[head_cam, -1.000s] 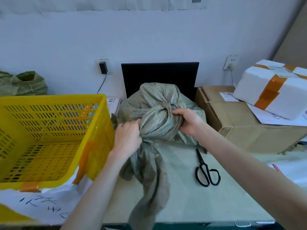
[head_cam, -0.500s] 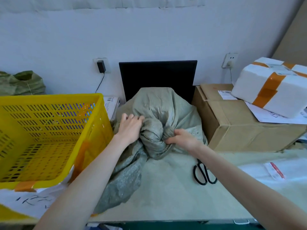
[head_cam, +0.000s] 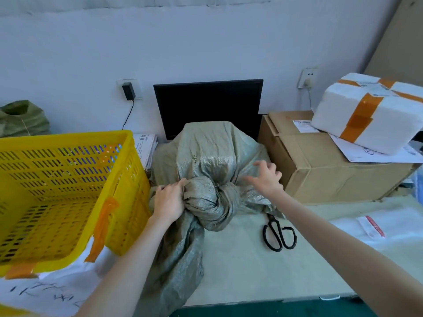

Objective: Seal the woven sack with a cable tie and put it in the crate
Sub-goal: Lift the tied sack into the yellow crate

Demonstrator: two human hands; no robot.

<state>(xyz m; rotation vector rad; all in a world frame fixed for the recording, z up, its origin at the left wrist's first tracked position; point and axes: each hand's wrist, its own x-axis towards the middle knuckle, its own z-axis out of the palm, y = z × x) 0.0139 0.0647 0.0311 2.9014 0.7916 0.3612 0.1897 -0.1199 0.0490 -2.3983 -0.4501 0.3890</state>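
Where one left hand grips: one sack.

A black monitor stands at the centre back against the white wall, with a plugged-in adapter on a socket to its left and a second socket to its right. A cardboard box fills the right middle, topped by a white foam box strapped with orange tape. Black scissors lie on the table at lower centre-right. A stack of papers sits left of the monitor, and folded green sacks at the far left
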